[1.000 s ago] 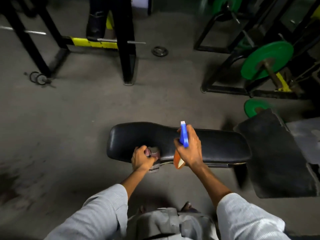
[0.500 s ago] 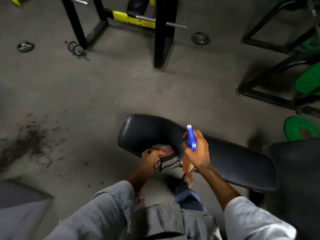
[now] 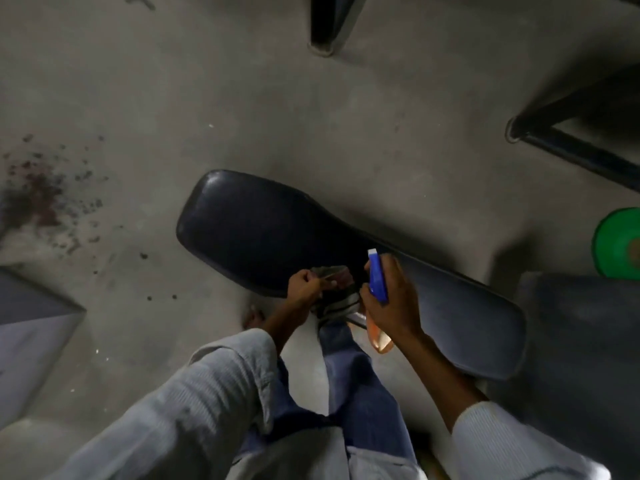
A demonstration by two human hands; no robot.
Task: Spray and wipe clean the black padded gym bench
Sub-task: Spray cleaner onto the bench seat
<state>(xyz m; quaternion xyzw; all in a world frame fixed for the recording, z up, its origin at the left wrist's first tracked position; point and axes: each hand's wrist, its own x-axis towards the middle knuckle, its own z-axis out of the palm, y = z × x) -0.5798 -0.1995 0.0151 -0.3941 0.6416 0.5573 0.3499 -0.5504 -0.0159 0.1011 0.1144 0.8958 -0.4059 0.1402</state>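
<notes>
The black padded bench runs diagonally from centre-left down to the right, low above the concrete floor. My left hand grips a crumpled striped cloth at the bench's near edge. My right hand holds a spray bottle with a blue trigger head and an orange body, its nozzle pointing up and away over the pad. The bottle's lower part shows below my wrist. Both hands sit close together over the middle of the near edge.
Black steel frame legs stand at the top, and another frame bar lies at the upper right. A green weight plate lies at the right edge beside a dark mat. Dark stains mark the floor at left. A grey pad is at lower left.
The view has tilted down and closer, so the bench looks larger and more diagonal. My left hand has bunched the cloth toward the bottle; my right hand keeps holding the sprayer.
</notes>
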